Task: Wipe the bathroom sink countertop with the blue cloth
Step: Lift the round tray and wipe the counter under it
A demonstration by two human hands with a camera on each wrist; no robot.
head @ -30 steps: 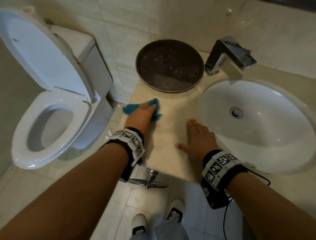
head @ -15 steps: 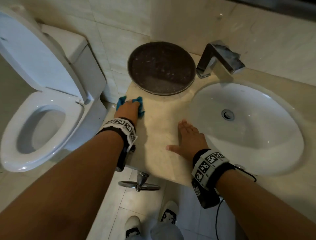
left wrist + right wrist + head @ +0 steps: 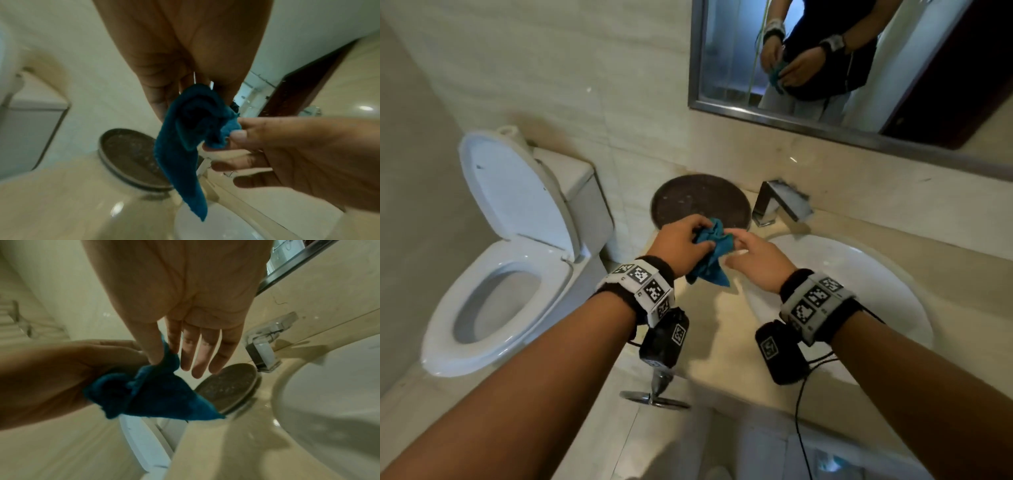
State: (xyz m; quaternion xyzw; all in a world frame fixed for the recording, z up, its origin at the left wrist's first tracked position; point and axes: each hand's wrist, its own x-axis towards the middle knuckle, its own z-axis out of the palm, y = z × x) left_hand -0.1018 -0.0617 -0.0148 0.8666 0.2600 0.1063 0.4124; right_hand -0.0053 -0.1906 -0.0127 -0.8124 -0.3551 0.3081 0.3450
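Note:
The blue cloth (image 3: 711,255) hangs crumpled in the air above the beige countertop (image 3: 709,335), its tail pointing down. My left hand (image 3: 700,240) grips its bunched top from the left. My right hand (image 3: 734,240) meets it from the right and pinches a corner. In the left wrist view the cloth (image 3: 183,146) dangles from my fingers, with the right hand's thumb (image 3: 238,134) on its edge. The right wrist view shows thumb and forefinger pinching the cloth (image 3: 156,395) while the other fingers (image 3: 197,353) stay straight.
A round dark tray (image 3: 700,198) leans at the counter's back left. The chrome faucet (image 3: 779,202) stands beside the white sink basin (image 3: 859,274) on the right. An open toilet (image 3: 496,301) is left of the counter. A mirror (image 3: 729,51) hangs above.
My left hand lifted the cloth off the counter's left edge. My right hand left the countertop and took hold of the cloth. The head view tilted up, bringing the mirror in.

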